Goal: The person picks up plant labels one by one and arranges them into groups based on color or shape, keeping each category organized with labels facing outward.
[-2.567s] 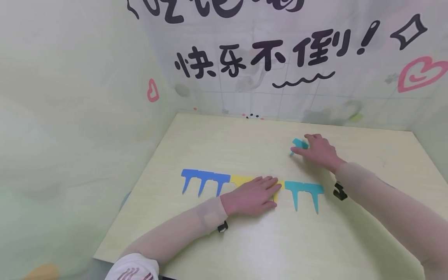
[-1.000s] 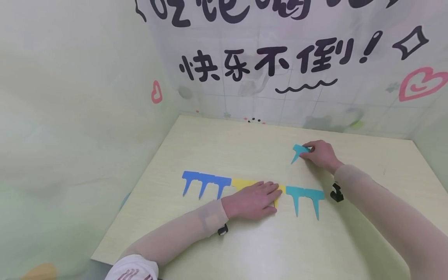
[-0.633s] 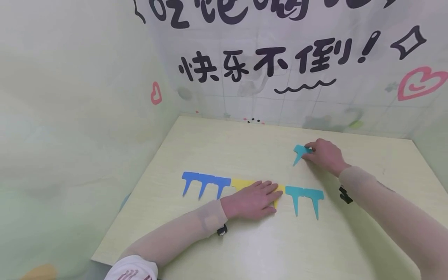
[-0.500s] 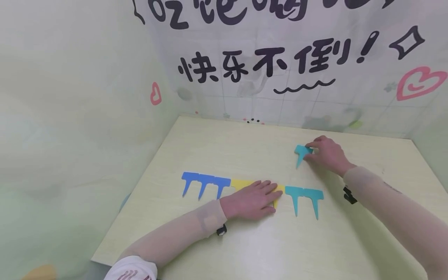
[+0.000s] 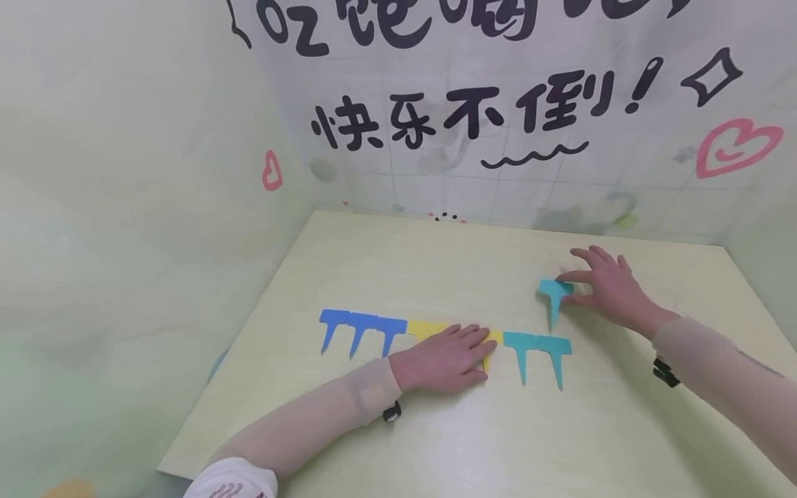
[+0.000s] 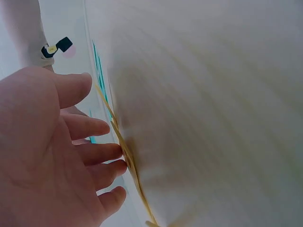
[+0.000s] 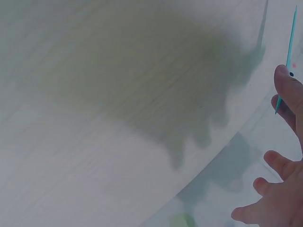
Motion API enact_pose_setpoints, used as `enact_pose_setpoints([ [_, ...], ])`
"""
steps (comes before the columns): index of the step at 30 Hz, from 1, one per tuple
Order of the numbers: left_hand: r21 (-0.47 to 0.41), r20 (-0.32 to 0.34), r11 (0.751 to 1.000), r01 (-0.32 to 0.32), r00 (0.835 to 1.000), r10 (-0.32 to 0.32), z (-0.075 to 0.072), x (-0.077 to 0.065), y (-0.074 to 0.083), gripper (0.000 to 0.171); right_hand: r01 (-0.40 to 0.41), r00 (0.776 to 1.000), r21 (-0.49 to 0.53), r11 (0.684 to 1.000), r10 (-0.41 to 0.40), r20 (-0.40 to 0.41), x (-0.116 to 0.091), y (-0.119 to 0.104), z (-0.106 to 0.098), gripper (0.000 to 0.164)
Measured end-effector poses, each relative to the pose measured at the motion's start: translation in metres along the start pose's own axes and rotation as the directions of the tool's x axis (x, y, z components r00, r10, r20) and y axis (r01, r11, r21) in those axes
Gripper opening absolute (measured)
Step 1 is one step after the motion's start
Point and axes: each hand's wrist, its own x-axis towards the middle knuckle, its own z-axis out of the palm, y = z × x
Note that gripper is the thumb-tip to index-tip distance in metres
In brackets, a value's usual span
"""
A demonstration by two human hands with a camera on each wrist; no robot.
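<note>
My right hand (image 5: 613,290) pinches a teal T-shaped plant label (image 5: 551,289) between thumb and index finger, the other fingers spread. In the right wrist view this label (image 7: 291,38) shows edge-on, raised above its shadow on the table. My left hand (image 5: 443,360) rests with straightened fingers on yellow plant labels (image 5: 426,328), hiding most of them. Their thin edges (image 6: 130,158) meet the fingertips in the left wrist view. Blue labels (image 5: 364,322) lie left of the yellow ones, and two teal labels (image 5: 537,342) lie to the right, all in one row with stems toward me.
The pale wooden table (image 5: 498,443) stands against a wall cloth (image 5: 367,190) with black lettering and pink hearts. Another cloth (image 5: 137,207) hangs along the left side. A black clip (image 5: 666,372) sits at the right wrist, and a similar one (image 5: 391,412) at the left.
My right hand, at first reaching over the teal label, now pinches it and has brought it right and nearer to me, its stem turned toward me. My left hand has stayed on the yellow labels.
</note>
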Motion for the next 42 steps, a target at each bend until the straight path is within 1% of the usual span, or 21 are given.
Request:
enact_pose_setpoints([
  [4, 0.007, 0.011, 1.0, 0.001, 1.0, -0.001, 0.001, 0.0, 0.001, 0.063, 0.009, 1.0, 0.005, 1.0, -0.009, -0.014, -0.021, 0.002, -0.003, 0.043],
  [10, 0.026, 0.007, 1.0, -0.007, 1.0, 0.007, -0.001, -0.001, 0.0, 0.063, 0.063, 0.997, 0.007, 0.998, -0.063, -0.043, -0.048, 0.006, -0.006, 0.043],
  [14, 0.036, 0.0, 0.999, -0.018, 1.0, 0.018, 0.0, 0.0, -0.001, 0.063, 0.09, 0.994, 0.013, 0.996, -0.089, -0.056, -0.061, 0.008, -0.009, 0.043],
  [18, 0.041, -0.012, 0.999, -0.024, 1.0, 0.025, 0.002, 0.001, -0.002, 0.063, 0.103, 0.994, 0.046, 0.994, -0.101, -0.05, -0.071, 0.008, -0.01, 0.044],
  [24, 0.035, -0.017, 0.999, -0.024, 1.0, 0.025, 0.002, 0.0, -0.003, 0.062, 0.103, 0.995, 0.086, 0.991, -0.102, -0.019, -0.083, 0.006, -0.006, 0.043],
  [31, 0.013, -0.003, 1.0, -0.021, 1.0, 0.021, 0.001, 0.0, -0.004, 0.063, 0.059, 0.998, 0.098, 0.993, -0.061, 0.024, -0.093, 0.005, -0.002, 0.042],
  [42, 0.01, 0.005, 1.0, -0.026, 1.0, 0.026, -0.003, -0.001, -0.001, 0.062, 0.092, 0.996, 0.078, 0.993, -0.094, 0.015, -0.097, 0.005, 0.004, 0.041],
])
